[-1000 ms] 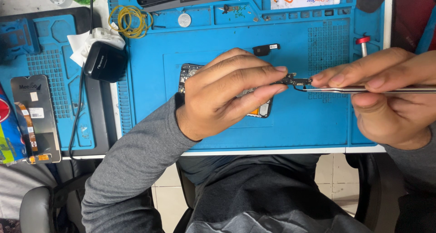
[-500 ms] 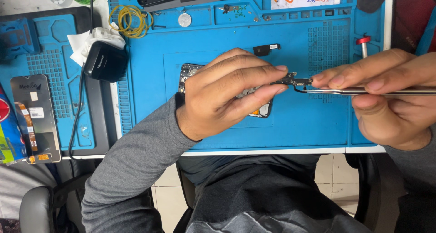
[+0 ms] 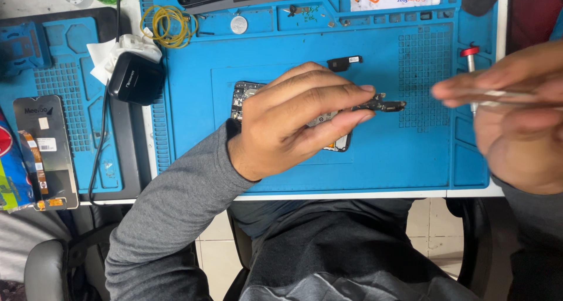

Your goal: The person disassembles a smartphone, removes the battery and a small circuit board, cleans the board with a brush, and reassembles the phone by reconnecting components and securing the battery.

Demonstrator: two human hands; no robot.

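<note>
A small dark circuit part (image 3: 384, 105), thin and irregular, with a bit of metal showing at its right end, is held in the air above the blue mat (image 3: 410, 154), a little right of centre. The left hand (image 3: 293, 125) reaches in from the lower left in a grey sleeve. Its fingers (image 3: 328, 95) are pinched narrow, thumb against fingertips, gripping the left end of the part; the right end sticks out free.

The right hand (image 3: 516, 119) sits at the right edge, blurred. Its fingers are closed narrow around a thin metal tool (image 3: 498, 94), most likely tweezers. The tool's tip points left toward the part and stands apart from it, with a clear gap between.

Under the left hand, an opened phone (image 3: 246, 95) lies flat on the mat, mostly hidden by the hand. A small black piece (image 3: 344, 62) lies just beyond the fingers on the far side. A red-capped screwdriver (image 3: 469, 57) stands near the right hand.

The mat covers a white table (image 3: 352, 194). On the far left lie yellow rubber bands (image 3: 169, 25), a black charger (image 3: 136, 78) on white tissue, and a phone screen (image 3: 46, 148) on a second mat.
</note>
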